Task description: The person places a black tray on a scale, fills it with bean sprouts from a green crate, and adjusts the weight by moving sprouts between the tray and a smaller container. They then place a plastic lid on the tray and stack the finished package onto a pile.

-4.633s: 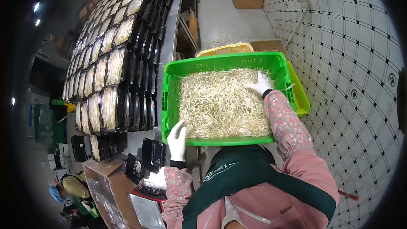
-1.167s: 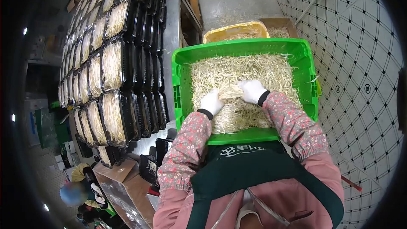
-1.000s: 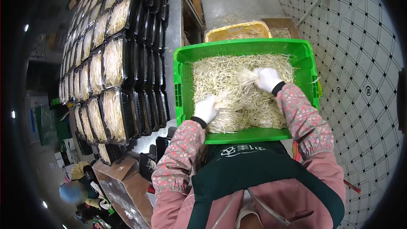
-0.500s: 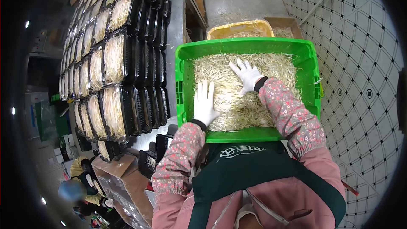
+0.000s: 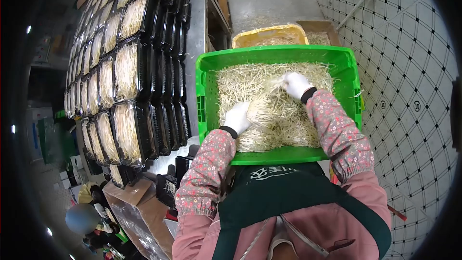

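In front of me stands a green plastic crate (image 5: 274,54) full of pale bean sprouts (image 5: 293,135). My left hand (image 5: 237,117), in a white glove, is closed around a bunch of sprouts (image 5: 260,110) at the crate's left side. My right hand (image 5: 296,85), gloved too, is closed on a smaller tuft of sprouts (image 5: 275,84) above the middle of the heap. Its fingertips are partly hidden by the strands.
To the left, black trays (image 5: 127,70) packed with sprouts are stacked high. Behind the crate are a yellow tub (image 5: 269,32) and a cardboard box (image 5: 332,31). A carton (image 5: 137,202) stands at lower left, near another person (image 5: 94,212).
Both hands lay flat with fingers spread on the sprouts; now each has closed on a bunch. The right hand has shifted slightly right, the left slightly inward.
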{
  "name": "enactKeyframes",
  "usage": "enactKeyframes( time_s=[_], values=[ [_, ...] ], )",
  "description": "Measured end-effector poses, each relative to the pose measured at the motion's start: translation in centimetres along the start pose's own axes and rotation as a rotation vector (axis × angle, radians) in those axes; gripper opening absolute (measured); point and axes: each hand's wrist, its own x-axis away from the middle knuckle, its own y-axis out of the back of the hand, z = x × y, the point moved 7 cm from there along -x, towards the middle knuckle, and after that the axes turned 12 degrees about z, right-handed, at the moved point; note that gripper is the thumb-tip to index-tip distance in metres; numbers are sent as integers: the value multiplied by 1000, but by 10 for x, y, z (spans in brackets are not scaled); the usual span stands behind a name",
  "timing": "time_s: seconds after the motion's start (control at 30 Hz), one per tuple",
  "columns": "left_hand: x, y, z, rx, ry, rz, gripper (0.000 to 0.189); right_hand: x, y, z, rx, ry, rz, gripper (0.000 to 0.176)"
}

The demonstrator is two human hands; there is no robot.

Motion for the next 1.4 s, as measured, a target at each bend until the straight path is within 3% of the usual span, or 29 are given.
enactKeyframes(
  time_s=[0.07,0.17,0.23,0.33,0.37,0.4,0.47,0.53,0.6,0.63,0.67,0.8,0.87,0.93,1.0,1.07,1.13,1.27,1.3,1.33,1.4],
  values=[
    [15,-7,1,-9,-53,-107,62,-2,27,3,-156,-54,-22,23],
    [30,-6,-10,-58,-124,-188,75,-12,26,47,-235,223,-223,31],
    [36,-7,-13,-45,-117,-141,93,-26,-21,69,-133,371,-34,42],
    [65,-19,12,33,70,-151,100,-48,-91,56,141,443,157,47],
    [82,-6,6,95,104,-173,83,-54,-106,51,215,461,197,48],
    [96,-5,11,188,75,-225,82,-58,-94,62,189,369,415,54],
    [126,-3,20,361,6,-327,79,-57,-65,83,177,368,363,55],
    [160,11,20,618,22,-515,51,-66,-59,95,122,304,246,73],
    [202,23,24,695,118,-650,41,-65,-71,106,89,265,184,84],
    [226,23,35,724,156,-777,35,-55,-79,119,144,170,343,95],
    [258,21,43,720,238,-877,32,-42,-86,135,215,252,386,100],
    [384,-13,93,712,521,-1449,39,22,-96,176,436,299,420,121],
    [425,-44,111,857,644,-1642,45,51,-110,188,620,334,292,136],
    [445,-81,125,810,841,-1646,49,65,-126,196,746,259,281,146],
    [442,-127,143,813,822,-1664,55,61,-133,195,690,220,227,139],
    [426,-172,159,1146,746,-1649,54,43,-131,178,559,232,192,132],
    [411,-176,155,1291,720,-1631,56,8,-118,152,345,252,219,123],
    [397,-225,205,948,751,-1428,42,-25,-89,142,332,31,365,128],
    [398,-194,177,1247,788,-1504,36,-40,-100,128,480,99,270,130],
    [392,-201,187,1378,646,-1511,31,-48,-107,116,629,165,179,131],
    [390,-200,192,1427,571,-1528,21,-25,-109,141,686,78,236,130]
  ],
)
